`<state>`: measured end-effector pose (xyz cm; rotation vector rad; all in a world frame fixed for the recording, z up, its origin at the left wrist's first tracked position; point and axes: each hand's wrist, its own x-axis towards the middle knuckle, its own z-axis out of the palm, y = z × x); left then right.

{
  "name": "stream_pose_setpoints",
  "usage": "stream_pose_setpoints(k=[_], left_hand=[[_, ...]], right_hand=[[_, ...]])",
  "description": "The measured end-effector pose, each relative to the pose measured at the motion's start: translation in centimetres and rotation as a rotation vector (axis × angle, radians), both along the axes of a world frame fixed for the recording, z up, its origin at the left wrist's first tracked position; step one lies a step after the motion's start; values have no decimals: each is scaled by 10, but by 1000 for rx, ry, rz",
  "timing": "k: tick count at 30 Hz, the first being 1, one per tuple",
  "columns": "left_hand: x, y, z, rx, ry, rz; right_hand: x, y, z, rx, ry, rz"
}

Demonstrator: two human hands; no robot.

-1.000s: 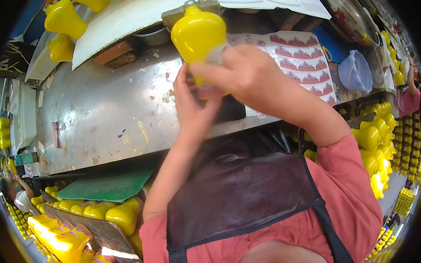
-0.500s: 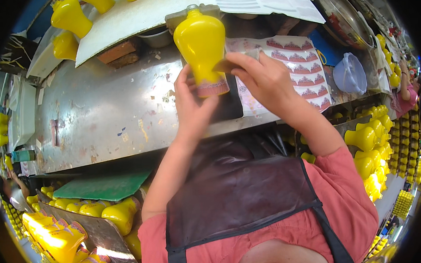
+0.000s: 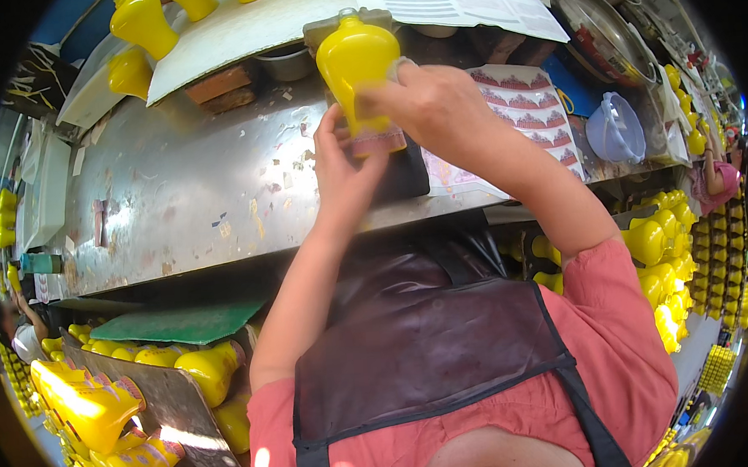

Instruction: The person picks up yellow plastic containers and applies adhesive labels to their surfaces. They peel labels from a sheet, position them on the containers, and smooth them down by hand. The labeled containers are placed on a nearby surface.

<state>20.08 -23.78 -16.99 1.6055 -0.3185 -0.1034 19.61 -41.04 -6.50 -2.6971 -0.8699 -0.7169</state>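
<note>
A glossy yellow vase (image 3: 358, 65) lies tilted, its narrow metal-tipped neck resting at a grey holder (image 3: 309, 36) and its base toward me. A pink patterned decal band (image 3: 378, 143) circles the base. My left hand (image 3: 345, 163) is closed round that end, thumb in front and fingers on the left side. Over the vase's lower right side is my right hand (image 3: 435, 108), its fingertips smeared by motion. It grips a flat scraper, of which only a greyish end (image 3: 397, 68) shows above the knuckles.
Right of the vase lies a sheet of pink decals (image 3: 545, 114), then a lilac bucket (image 3: 616, 129). Yellow vases stand on a white board (image 3: 253, 24) behind and on racks (image 3: 180, 413) at both sides. A green board (image 3: 184, 324) lies below the metal table (image 3: 178, 201).
My right hand has swung left and in over the vase, turning its back up, and the scraper's dark blade is now hidden. My left hand stays at the vase's base.
</note>
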Motion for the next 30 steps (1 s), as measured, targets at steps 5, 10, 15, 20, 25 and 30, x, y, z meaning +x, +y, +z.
stream_pose_setpoints(k=[5,10,15,20,25,30], left_hand=[[5,-1,-9,54,-179,72],[4,0,-15,38,-262,67],[4,3,-18,120,-315,94],[8,2,-12,26,-171,49],[8,-1,-5,19,-78,49],[8,-4,-2,118,-198,94]], right_hand=[[8,16,4,-79,84,105],[-2,5,7,-16,-45,-137],[-28,-3,-12,170,237,-268],[-42,-1,-31,480,313,-279],[-45,-4,-49,667,474,-524],[-54,-9,-58,705,429,-370]])
